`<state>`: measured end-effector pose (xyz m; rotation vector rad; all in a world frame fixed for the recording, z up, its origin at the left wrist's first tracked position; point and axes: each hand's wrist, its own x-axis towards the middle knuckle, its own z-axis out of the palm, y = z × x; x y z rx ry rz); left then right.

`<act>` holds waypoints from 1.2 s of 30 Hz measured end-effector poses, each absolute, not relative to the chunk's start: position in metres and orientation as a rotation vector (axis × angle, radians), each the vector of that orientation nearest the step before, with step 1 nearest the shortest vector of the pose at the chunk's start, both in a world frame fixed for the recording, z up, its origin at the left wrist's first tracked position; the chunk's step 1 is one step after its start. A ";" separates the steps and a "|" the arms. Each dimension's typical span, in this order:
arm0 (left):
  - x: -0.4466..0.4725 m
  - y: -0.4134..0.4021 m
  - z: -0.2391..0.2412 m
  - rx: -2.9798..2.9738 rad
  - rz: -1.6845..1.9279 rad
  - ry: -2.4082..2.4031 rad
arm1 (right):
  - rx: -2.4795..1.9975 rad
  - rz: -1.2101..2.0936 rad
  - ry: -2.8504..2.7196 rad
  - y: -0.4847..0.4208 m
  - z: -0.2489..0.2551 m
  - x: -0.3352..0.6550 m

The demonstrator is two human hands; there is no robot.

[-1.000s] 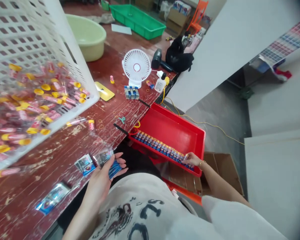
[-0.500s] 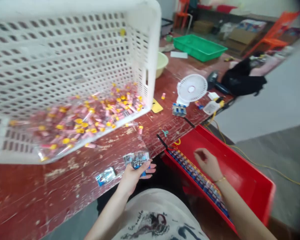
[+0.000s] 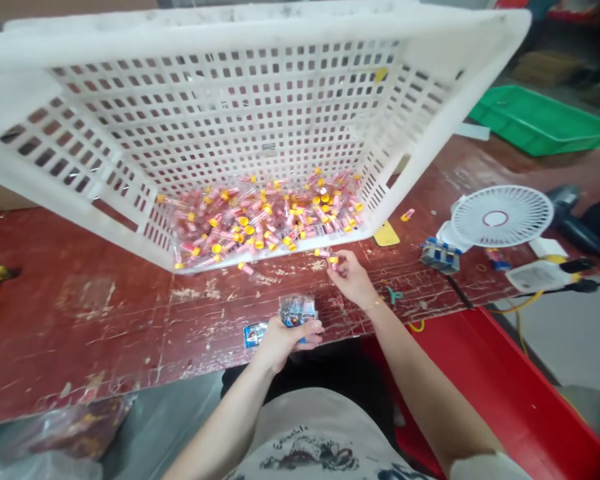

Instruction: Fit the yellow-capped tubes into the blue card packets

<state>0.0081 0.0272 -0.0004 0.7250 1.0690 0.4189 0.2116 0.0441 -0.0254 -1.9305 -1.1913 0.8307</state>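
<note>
My left hand [image 3: 279, 345] is closed around a small stack of clear-and-blue plastic packets [image 3: 299, 307], thumb on top, at the table's front edge. Another blue packet [image 3: 253, 335] lies flat just left of it. With its fingertips, my right hand [image 3: 354, 281] pinches a small pink tube with a yellow cap [image 3: 333, 261] at the table surface. A similar tube [image 3: 321, 253] lies just beside it, and a further one [image 3: 247, 269] rests farther left. Behind them a white basket [image 3: 260, 50] lies tipped toward me, with many wrapped pink tubes [image 3: 253, 223] heaped inside.
On the right stand a white fan [image 3: 500, 217], a blue-and-clear bundle [image 3: 439, 255] and a power strip [image 3: 540, 275] with cords. A green tray [image 3: 550, 127] sits at the back right. Below the table edge at right is a red bin [image 3: 495, 373]. A yellow card [image 3: 386, 234] lies near the basket.
My right hand has moved from over the red bin to the table and taken hold of a yellow-capped tube. My left hand keeps the packets. The view has turned left.
</note>
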 end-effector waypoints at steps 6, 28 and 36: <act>0.005 0.028 0.005 0.841 0.352 0.985 | -1.137 1.023 -1.117 0.009 0.017 0.195; 0.024 0.026 0.011 0.483 0.429 0.896 | -1.169 1.383 -1.126 -0.018 0.001 0.174; 0.033 0.025 0.014 0.490 0.465 0.802 | -1.457 0.919 -1.200 -0.037 -0.008 0.149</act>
